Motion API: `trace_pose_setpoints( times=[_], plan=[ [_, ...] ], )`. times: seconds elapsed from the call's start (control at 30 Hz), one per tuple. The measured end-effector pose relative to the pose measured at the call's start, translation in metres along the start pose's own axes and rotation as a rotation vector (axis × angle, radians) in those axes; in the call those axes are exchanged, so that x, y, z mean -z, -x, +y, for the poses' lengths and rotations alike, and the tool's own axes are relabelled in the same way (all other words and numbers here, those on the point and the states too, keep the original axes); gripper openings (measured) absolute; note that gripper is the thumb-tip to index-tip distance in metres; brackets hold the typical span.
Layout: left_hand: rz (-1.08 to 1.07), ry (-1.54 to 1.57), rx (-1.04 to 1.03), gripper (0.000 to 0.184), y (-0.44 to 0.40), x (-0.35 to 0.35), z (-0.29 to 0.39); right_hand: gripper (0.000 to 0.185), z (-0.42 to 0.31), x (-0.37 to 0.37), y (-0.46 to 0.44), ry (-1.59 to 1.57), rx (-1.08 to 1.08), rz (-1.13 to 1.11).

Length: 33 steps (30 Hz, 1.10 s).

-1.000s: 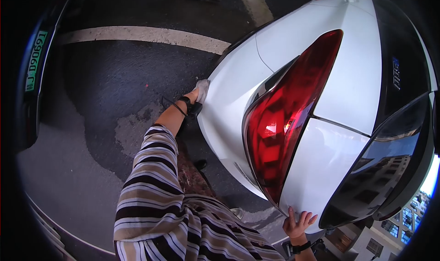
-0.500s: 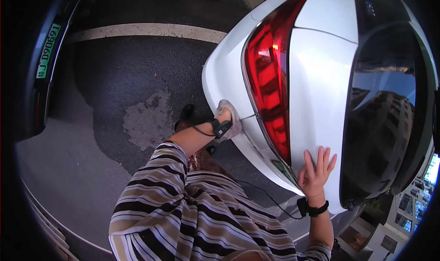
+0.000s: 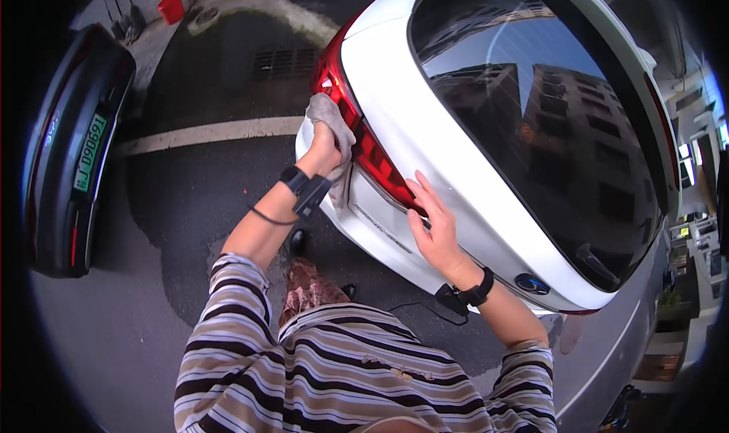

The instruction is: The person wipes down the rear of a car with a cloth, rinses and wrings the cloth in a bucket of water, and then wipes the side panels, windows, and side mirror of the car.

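Note:
A grey cloth (image 3: 331,117) is in my left hand (image 3: 325,150), which presses it against the red tail light (image 3: 382,165) of a white car (image 3: 456,156). The loose end of the cloth hangs down over the bodywork below the light. My right hand (image 3: 436,234) has its fingers apart and holds nothing; its fingertips are at the lower end of the tail light, by the white panel. Black bands with small boxes and cables are on both wrists. Beyond the white panel lies the dark rear window (image 3: 531,91), with buildings reflected in it.
A dark car (image 3: 76,144) with a green number plate (image 3: 89,153) stands at the left. A red bucket (image 3: 171,8) is near the wall at the top left. A white line (image 3: 220,132) and a drain grate (image 3: 285,64) mark the ground. Buildings rise at the right.
The view has swung towards the car's rear window. My left hand has moved with the cloth from the lower bodywork up onto the tail light. My right hand has shifted along the panel towards the light.

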<state>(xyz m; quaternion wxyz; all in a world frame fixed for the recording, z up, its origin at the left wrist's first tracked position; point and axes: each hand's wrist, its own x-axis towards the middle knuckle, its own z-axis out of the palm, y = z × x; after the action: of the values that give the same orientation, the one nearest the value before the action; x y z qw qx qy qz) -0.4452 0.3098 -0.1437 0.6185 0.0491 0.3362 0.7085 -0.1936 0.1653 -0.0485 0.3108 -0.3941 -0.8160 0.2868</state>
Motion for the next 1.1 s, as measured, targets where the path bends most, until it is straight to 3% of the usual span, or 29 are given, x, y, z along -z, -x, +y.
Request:
trace_pose_setpoints(
  times=[0.13, 0.17, 0.2, 0.23, 0.27, 0.3, 0.33, 0.37, 0.4, 0.43, 0.47, 0.5, 0.53, 0.57, 0.6, 0.63, 0.67, 0.73, 0.83, 0.9, 0.97, 1.07, 1.1],
  plan=[
    [-0.325, 0.002, 0.095, 0.038, 0.105, -0.081, 0.029, 0.074, 0.010, -0.020, -0.013, -0.852, -0.602, -0.037],
    [-0.752, 0.168, 0.240, 0.041, 0.100, -0.088, 0.037, 0.082, 0.009, -0.025, -0.021, -1.043, -0.720, -0.031],
    [-0.661, 0.011, 0.243, 0.042, 0.106, -0.094, 0.030, 0.091, 0.007, -0.025, -0.032, -1.231, -0.833, -0.027],
    [-0.692, -0.064, 0.191, 0.047, 0.130, -0.120, 0.037, 0.099, -0.008, -0.015, -0.044, -1.446, -0.796, -0.062],
    [-0.711, -0.140, 0.151, 0.052, 0.144, -0.133, 0.036, 0.097, -0.029, 0.000, -0.056, -1.579, -0.598, -0.038],
    [-0.866, -0.273, 0.080, 0.052, 0.140, -0.140, 0.034, 0.096, -0.050, 0.017, -0.068, -1.706, -0.401, -0.005],
    [-1.018, -0.403, 0.013, 0.052, 0.126, -0.146, 0.034, 0.081, -0.059, 0.038, -0.081, -1.772, -0.340, 0.145],
    [-0.951, -0.542, -0.068, 0.050, 0.121, -0.153, 0.042, 0.060, -0.065, 0.054, -0.092, -1.699, -0.272, 0.267],
    [-1.067, -0.616, -0.091, 0.050, 0.102, -0.152, 0.055, 0.045, -0.066, 0.071, -0.095, -1.547, -0.341, 0.402],
    [-0.949, -0.612, -0.129, 0.044, 0.099, -0.157, 0.069, 0.043, -0.059, 0.086, -0.097, -1.326, -0.254, 0.494],
    [-0.986, -0.801, -0.169, 0.036, 0.072, -0.152, 0.083, 0.042, -0.052, 0.102, -0.096, -1.096, -0.168, 0.571],
    [-0.944, -1.080, -0.456, 0.030, 0.065, -0.151, 0.091, 0.040, -0.047, 0.121, -0.088, -0.705, -0.063, 0.584],
    [-0.911, -1.383, -0.492, 0.044, 0.049, -0.147, 0.098, 0.039, -0.047, 0.137, -0.083, -0.310, 0.045, 0.575],
    [-0.879, -1.566, -0.740, 0.060, 0.028, -0.135, 0.094, 0.053, -0.054, 0.145, -0.080, 0.192, 0.109, 0.652],
    [-0.823, -1.735, -0.996, 0.077, 0.005, -0.118, 0.080, 0.057, -0.056, 0.141, -0.076, 0.477, 0.138, 0.606],
    [-0.843, -1.782, -0.930, 0.113, -0.014, -0.105, 0.066, 0.061, -0.057, 0.133, -0.072, 0.759, 0.164, 0.540],
    [-0.722, -2.055, -0.897, 0.125, 0.000, -0.107, 0.058, 0.065, -0.054, 0.125, -0.069, 1.035, 0.185, 0.460],
    [-0.745, -1.973, -1.239, 0.139, -0.014, -0.093, 0.046, 0.075, 0.003, 0.090, -0.055, 1.098, 0.074, 0.227],
    [-0.757, -1.990, -1.313, 0.139, -0.023, -0.091, 0.045, 0.074, 0.003, 0.069, -0.058, 1.153, 0.152, -0.024],
    [-0.827, -2.012, -1.334, 0.129, -0.030, -0.085, 0.050, 0.068, -0.007, 0.048, -0.069, 1.072, 0.265, -0.118],
    [-0.791, -2.047, -1.420, 0.116, -0.041, -0.087, 0.053, 0.059, 0.006, 0.024, -0.082, 1.274, 0.420, -0.160],
    [-1.008, -1.919, -1.464, 0.090, -0.060, -0.079, 0.062, 0.048, 0.037, -0.022, -0.071, 1.331, 0.491, -0.257],
    [-1.053, -1.900, -1.119, 0.086, -0.035, -0.090, 0.075, 0.048, 0.058, -0.040, -0.061, 1.290, 0.491, -0.283]
  ],
)
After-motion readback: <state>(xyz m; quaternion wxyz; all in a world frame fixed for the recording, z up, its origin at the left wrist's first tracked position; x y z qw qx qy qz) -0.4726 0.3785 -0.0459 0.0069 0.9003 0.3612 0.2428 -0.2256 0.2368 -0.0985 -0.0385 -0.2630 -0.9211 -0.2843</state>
